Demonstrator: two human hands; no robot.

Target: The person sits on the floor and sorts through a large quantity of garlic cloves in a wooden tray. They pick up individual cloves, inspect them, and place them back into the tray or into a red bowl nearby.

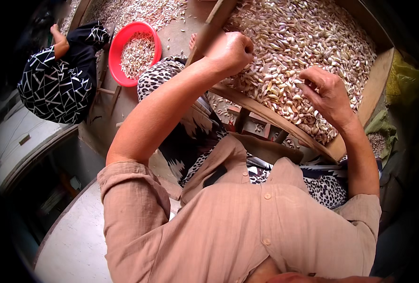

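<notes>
Tan shirt cloth [214, 231], buttoned down the front, fills the near view, with both bare forearms reaching forward from its short sleeves. From the left, the forearm slants up and inward to the left hand [228, 53], which is curled into a fist, back uppermost, by the near left corner of a wooden tray [268, 113]. On the other side, the right hand [327, 94] bends inward at the wrist, fingers curled, thumb and forefinger close together; whether either of the hands has hold of a clove, I cannot tell. Patterned trousers [160, 78] show below the tray, whose near rail runs between the torso and the contents. Left of it stands a red basin [117, 52], part filled with cloves, and beyond that sits another person [58, 89] in black and white. A yellow sack [403, 78] lies outside the right rail. Garlic cloves [308, 42] cover the tray, spreading beneath the right hand, and between and beyond both hands.
</notes>
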